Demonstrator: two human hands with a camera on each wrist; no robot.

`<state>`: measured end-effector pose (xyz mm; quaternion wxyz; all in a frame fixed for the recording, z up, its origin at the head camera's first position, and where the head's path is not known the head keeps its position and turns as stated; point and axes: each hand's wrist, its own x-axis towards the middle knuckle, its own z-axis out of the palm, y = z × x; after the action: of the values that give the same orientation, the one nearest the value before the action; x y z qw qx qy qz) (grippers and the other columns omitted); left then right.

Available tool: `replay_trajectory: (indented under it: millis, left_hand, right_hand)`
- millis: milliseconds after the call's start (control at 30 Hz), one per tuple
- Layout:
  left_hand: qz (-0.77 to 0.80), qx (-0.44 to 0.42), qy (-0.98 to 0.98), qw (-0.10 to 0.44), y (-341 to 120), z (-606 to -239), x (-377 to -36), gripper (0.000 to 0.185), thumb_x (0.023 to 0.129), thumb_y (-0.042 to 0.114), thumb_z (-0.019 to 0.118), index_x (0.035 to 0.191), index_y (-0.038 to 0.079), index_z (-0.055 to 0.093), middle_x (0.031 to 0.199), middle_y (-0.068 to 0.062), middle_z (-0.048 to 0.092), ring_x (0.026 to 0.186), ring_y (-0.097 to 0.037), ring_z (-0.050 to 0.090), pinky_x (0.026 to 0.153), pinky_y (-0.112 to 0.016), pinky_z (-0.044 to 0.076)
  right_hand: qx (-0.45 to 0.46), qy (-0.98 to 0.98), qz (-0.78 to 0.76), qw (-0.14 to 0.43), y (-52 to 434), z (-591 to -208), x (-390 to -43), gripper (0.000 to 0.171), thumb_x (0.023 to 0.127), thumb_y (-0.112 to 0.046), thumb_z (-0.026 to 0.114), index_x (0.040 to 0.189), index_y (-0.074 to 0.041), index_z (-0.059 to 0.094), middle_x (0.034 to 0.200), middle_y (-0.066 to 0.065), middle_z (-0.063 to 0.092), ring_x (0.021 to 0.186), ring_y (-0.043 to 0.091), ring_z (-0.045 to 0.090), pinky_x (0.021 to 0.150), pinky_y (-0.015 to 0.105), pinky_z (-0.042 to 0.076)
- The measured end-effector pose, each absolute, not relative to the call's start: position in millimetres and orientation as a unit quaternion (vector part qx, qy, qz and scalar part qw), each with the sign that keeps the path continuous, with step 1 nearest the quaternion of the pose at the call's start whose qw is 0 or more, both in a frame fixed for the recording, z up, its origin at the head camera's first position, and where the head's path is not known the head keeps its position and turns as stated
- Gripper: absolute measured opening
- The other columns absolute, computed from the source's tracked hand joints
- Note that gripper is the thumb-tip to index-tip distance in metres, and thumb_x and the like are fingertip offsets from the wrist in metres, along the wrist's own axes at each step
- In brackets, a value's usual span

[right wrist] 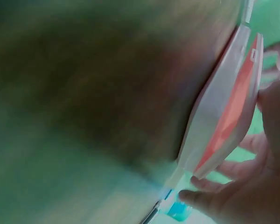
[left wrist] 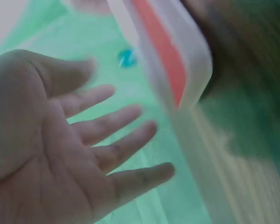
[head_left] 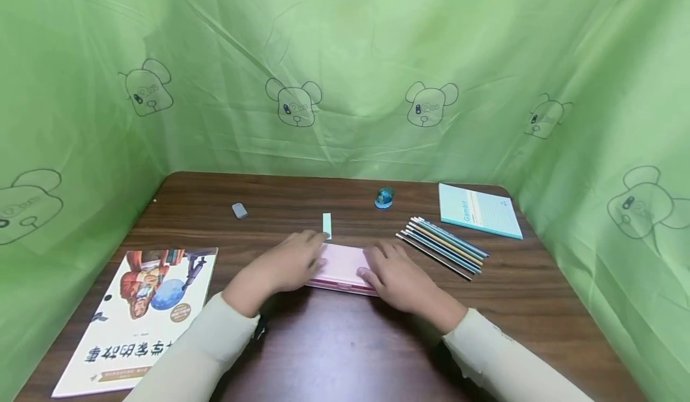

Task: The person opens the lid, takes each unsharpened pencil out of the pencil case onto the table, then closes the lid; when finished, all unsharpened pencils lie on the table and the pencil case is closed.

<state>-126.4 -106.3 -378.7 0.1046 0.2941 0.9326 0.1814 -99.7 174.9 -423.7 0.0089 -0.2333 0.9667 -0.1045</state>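
A flat pink pencil case (head_left: 343, 262) lies at the middle of the table, between the two hands. In the right wrist view the case (right wrist: 214, 107) shows a red-orange band between its pale lid and base; the lid looks slightly raised. At its left end is my left hand (head_left: 293, 262), and the left wrist view has this hand (left wrist: 79, 144) with fingers spread and nothing in the palm. My right hand (head_left: 401, 276) rests on the right end, thumb on the lid. Its fingers (right wrist: 240, 170) lie fairly straight along the case's edge.
Right of the case lie several pencils (head_left: 444, 246) and a light-blue notebook (head_left: 480, 210). Behind it are a pale strip (head_left: 326, 224) and a small blue object (head_left: 384, 198). A grey eraser (head_left: 239, 211) lies far left, an illustrated book (head_left: 140, 324) near left. Green cloth (head_left: 356, 42) surrounds the table.
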Motion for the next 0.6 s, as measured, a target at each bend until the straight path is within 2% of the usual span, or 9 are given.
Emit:
replay_trajectory:
  millis: [100, 200, 400, 600]
  left_hand:
    - [0.162, 0.273, 0.936, 0.151, -90, -386, -131, 0.079, 0.115, 0.050, 0.057, 0.177, 0.010, 0.030, 0.181, -0.029, 0.028, 0.166, -0.058, 0.027, 0.131, -0.079, 0.027]
    - [0.137, 0.250, 0.940, 0.188, -80, -392, -133, 0.088, 0.112, 0.064, 0.054, 0.180, 0.020, 0.020, 0.187, -0.022, 0.011, 0.171, -0.057, 0.010, 0.129, -0.085, 0.020]
    - [0.121, 0.214, 0.943, 0.222, -78, -399, -131, 0.096, 0.107, 0.075, 0.054, 0.181, 0.028, 0.016, 0.189, -0.017, 0.004, 0.172, -0.055, 0.003, 0.125, -0.091, 0.016]
    - [0.118, 0.195, 0.947, 0.227, -77, -402, -129, 0.099, 0.103, 0.081, 0.053, 0.181, 0.036, 0.012, 0.190, -0.012, 0.001, 0.173, -0.052, -0.001, 0.116, -0.098, 0.021]
  right_hand:
    - [-0.231, 0.968, -0.090, 0.042, 170, -426, -108, 0.077, 0.115, -0.060, 0.049, 0.170, -0.007, 0.043, 0.171, 0.032, 0.043, 0.158, 0.061, 0.040, 0.131, 0.073, 0.033]
    - [-0.220, 0.969, -0.082, 0.078, 168, -428, -114, 0.085, 0.114, -0.068, 0.044, 0.177, -0.013, 0.031, 0.179, 0.032, 0.029, 0.163, 0.065, 0.027, 0.131, 0.080, 0.026]
    - [-0.204, 0.966, -0.089, 0.130, 168, -428, -121, 0.091, 0.112, -0.075, 0.038, 0.181, -0.020, 0.018, 0.186, 0.026, 0.012, 0.169, 0.061, 0.012, 0.130, 0.085, 0.017]
    - [-0.211, 0.965, -0.078, 0.131, 170, -427, -123, 0.094, 0.110, -0.078, 0.038, 0.181, -0.021, 0.016, 0.187, 0.025, 0.010, 0.169, 0.060, 0.012, 0.130, 0.085, 0.016]
